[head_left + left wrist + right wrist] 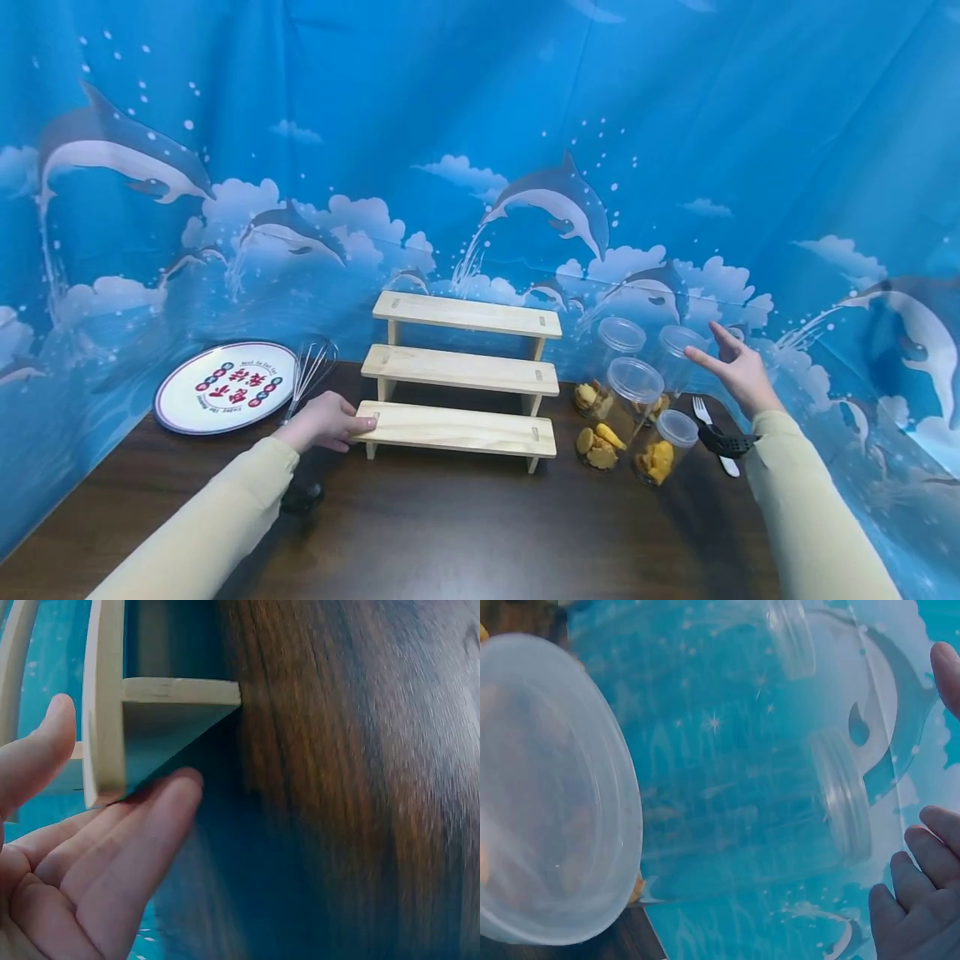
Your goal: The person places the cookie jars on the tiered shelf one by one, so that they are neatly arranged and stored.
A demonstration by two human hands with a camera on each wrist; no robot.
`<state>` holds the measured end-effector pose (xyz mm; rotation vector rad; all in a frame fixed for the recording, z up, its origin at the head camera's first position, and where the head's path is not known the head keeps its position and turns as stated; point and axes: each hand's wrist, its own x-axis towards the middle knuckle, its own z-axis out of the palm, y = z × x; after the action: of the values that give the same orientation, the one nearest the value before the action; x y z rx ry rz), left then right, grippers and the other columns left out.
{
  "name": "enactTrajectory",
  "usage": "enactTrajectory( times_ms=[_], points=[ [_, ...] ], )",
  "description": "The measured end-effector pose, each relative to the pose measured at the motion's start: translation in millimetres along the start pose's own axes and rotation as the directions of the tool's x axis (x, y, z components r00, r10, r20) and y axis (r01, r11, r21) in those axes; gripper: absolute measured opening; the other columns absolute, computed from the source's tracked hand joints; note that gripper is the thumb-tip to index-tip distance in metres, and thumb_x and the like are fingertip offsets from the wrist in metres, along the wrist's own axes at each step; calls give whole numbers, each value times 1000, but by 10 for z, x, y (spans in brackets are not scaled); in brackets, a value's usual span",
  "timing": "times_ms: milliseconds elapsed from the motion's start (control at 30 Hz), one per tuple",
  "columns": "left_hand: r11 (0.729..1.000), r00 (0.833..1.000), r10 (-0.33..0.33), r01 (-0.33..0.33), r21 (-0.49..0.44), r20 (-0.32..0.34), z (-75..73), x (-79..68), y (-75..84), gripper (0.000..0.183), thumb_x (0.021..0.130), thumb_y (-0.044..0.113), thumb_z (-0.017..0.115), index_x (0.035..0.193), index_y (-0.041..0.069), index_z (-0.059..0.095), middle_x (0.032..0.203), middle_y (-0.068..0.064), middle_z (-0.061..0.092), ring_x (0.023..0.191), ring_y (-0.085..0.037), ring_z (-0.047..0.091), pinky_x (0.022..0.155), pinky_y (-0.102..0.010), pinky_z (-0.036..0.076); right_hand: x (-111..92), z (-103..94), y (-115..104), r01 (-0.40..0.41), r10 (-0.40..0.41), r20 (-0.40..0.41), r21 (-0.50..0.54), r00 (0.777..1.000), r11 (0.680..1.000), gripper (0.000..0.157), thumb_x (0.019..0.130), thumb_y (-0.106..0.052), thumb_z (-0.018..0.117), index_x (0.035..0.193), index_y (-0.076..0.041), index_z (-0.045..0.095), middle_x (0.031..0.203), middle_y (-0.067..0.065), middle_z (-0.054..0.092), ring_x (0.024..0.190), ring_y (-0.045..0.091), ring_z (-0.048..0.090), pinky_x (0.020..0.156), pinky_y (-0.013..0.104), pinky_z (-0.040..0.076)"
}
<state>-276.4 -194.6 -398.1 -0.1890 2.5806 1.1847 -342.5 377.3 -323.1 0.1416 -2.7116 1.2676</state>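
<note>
A three-tier wooden shelf [457,429] stands upright in the middle of the table. At the left end of its lowest board is my left hand [330,423]. In the left wrist view, the thumb [56,724] lies over the board's top side with a small gap, while the fingers reach beneath. My right hand [738,371] is spread above and behind a clear jar [681,346] at the back right, thumb and fingers apart. In the right wrist view, this hand [922,900] stays clear of the jar lid [844,799], holding nothing.
Three other lidded jars [636,383] with yellow-brown food pieces stand close together to the shelf's right. Beyond them lies a fork [702,410]. At left are a round printed plate [225,387] and a whisk [309,371]. A blue dolphin-print curtain [480,125] hangs behind.
</note>
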Motion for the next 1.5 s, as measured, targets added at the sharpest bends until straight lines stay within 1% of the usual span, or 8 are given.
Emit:
enactTrajectory(
  times_ms=[200,500,767,1000,1200,1333,1467,1500],
  points=[
    [984,997,-64,69,-163,38,41,26,-109,36,89,17,67,100,-16,59,69,-6,50,60,-13,58,61,-27,60,60,74,64,-42,39,63,34,997,999,92,92,-46,57,152,-11,-3,157,16,-3,142,43,2,110,66,14],
    [945,988,-109,137,-297,108,-27,82,-165,43,90,18,66,110,-17,53,74,-7,60,63,-12,62,64,-25,60,180,149,72,-81,80,18,35,997,996,100,88,-52,61,151,-10,-3,157,18,-1,142,44,5,110,66,17],
    [948,988,-93,126,-292,125,-34,108,-105,41,90,17,66,110,-16,53,73,-7,62,63,-12,64,64,-24,59,202,155,170,-133,132,37,24,991,991,99,88,-55,58,151,-11,-5,156,23,-2,140,48,7,109,67,19],
    [940,983,-105,147,-309,150,-19,128,-97,35,91,13,64,107,-16,53,71,-7,62,63,-12,63,65,-26,60,235,174,239,-157,157,-3,-47,988,986,98,87,-56,58,151,-6,4,148,36,17,133,52,24,104,67,29],
    [938,982,-116,158,-308,149,-23,161,-99,39,91,14,65,111,-16,50,73,-7,63,64,-12,64,66,-26,60,257,176,287,-179,180,-48,18,983,984,98,84,-59,61,152,-7,12,152,31,11,138,49,17,107,67,24],
    [944,982,-122,161,-287,147,-15,179,-87,39,91,15,65,111,-16,52,74,-8,63,64,-13,64,65,-25,60,272,166,378,-204,209,-91,61,974,977,100,79,-63,63,152,-13,16,155,26,10,141,43,13,110,65,22],
    [951,981,-135,167,-259,136,-2,197,-57,39,90,18,67,109,-14,55,75,-9,62,64,-14,64,64,-23,59,249,154,342,-207,220,-130,111,967,972,98,81,-59,64,152,-13,16,155,23,11,142,42,13,111,63,21],
    [953,981,-137,167,-252,135,1,201,-49,38,90,18,67,108,-14,56,75,-9,61,63,-14,63,64,-23,59,234,145,295,-198,215,-125,129,969,972,99,82,-58,64,152,-10,14,155,24,10,141,43,12,111,64,20]
  ],
)
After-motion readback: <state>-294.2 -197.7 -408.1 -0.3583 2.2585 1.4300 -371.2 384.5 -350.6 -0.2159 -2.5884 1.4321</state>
